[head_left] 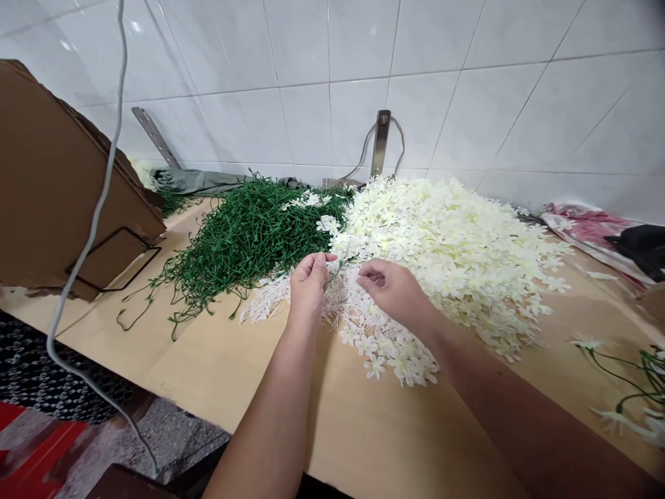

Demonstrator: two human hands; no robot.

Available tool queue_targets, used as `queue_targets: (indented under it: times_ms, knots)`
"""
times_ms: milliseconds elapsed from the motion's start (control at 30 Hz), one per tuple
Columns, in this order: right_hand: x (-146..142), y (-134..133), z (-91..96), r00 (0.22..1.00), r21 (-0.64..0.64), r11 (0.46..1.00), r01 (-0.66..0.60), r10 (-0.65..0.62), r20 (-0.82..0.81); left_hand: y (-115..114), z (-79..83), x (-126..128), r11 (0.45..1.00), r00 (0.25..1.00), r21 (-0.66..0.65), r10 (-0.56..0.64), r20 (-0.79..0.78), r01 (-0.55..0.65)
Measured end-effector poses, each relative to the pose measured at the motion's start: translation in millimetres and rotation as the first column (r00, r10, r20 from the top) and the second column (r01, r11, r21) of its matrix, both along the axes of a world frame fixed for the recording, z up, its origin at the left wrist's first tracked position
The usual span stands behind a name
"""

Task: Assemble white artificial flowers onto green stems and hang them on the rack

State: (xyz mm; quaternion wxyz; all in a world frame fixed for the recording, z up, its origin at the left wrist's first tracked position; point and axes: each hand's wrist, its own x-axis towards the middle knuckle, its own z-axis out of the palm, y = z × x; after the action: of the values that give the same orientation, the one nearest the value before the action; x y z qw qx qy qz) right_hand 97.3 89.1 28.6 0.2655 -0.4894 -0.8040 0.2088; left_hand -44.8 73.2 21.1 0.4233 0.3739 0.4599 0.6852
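My left hand [310, 281] is closed in a pinch, and a thin green artificial flower stem [337, 267] shows at its fingertips. A short way to the right, my right hand [383, 283] is also pinched, fingertips pointing left; what it holds, if anything, is too small to make out. Behind and left of the hands lies a tangled heap of green plastic stems [254, 225]. A large pile of cream-white artificial flower heads [441, 242] spreads on the right. Beneath the hands are many thin white sticks [340, 298], with more white blossoms [402, 357] in front.
A brown cardboard box [57, 187] stands at the left, and a grey cable [101, 208] hangs before it. Finished-looking flower sprigs [634, 381] lie at the right edge. A pink-and-white cloth [587, 225] rests against the tiled wall [358, 48].
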Motion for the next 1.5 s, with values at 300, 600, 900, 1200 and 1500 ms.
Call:
queue_targets:
  times_ms: [300, 600, 900, 1200, 1500]
  knots:
    - [8, 0, 4.2, 0.709, -0.379, 0.920, -0.098, -0.203, -0.675, -1, -3.1, 3, 0.997, 0.989, -0.045, -0.061, -0.134, 0.055]
    - [7, -2, 7.1, 0.612, -0.474, 0.862, -0.180, -0.279, -0.740, -7, 5.3, 13, 0.956, 0.950, -0.109, -0.287, -0.123, 0.274]
    - [2, -4, 4.1, 0.545, -0.497, 0.832, -0.246, -0.305, -0.781, -5, -0.4, 15, 0.947, 0.943, -0.119, -0.312, -0.116, 0.299]
    - [7, -5, 9.6, 0.462, -0.543, 0.778, -0.317, -0.373, -0.805, -5, 3.3, 9, 0.968, 0.968, -0.114, -0.233, -0.095, 0.222]
    - [-2, -10, 0.8, 0.432, -0.434, 0.843, -0.318, -0.278, -0.858, -4, 1.5, 14, 0.990, 0.987, -0.118, -0.096, -0.126, 0.082]
